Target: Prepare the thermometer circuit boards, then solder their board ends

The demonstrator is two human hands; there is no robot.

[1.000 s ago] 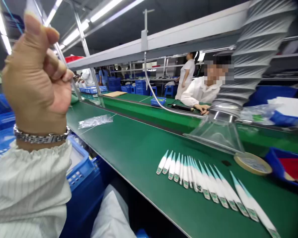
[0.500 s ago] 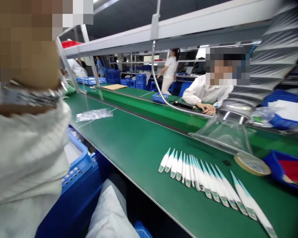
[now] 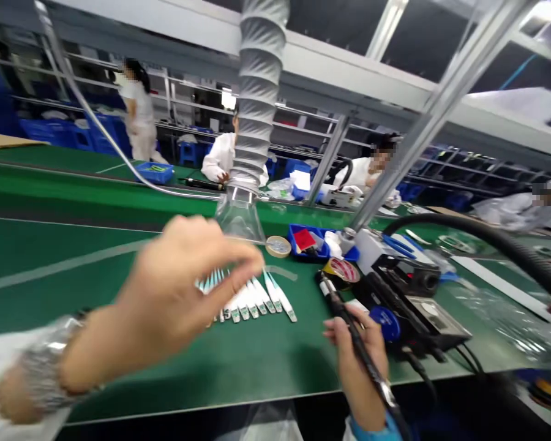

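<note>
My left hand [image 3: 179, 278], blurred and wearing a metal watch, hangs above the green bench at the row of thermometers. Its thumb and forefinger are pinched together; what they hold, if anything, is smeared. White digital thermometers [image 3: 257, 298] with teal tips lie side by side, green circuit boards showing at their near ends; my left hand hides part of the row. To their right, my right hand [image 3: 360, 349] is closed around a black soldering iron [image 3: 349, 321]. The iron slants away from me, its far end near a yellow tape roll [image 3: 341, 271].
A clear fume hood [image 3: 240, 214] on a grey duct stands behind the thermometers. Beside it are a round tin [image 3: 278, 246] and blue trays [image 3: 319, 242]. A soldering station [image 3: 406, 275] with a thick black hose [image 3: 487, 229] occupies the right. People in white sit across the bench.
The view has swung right. My left forearm, raised close to the camera before, is now lowered with the hand over the thermometers. My right hand has come into view holding the soldering iron.
</note>
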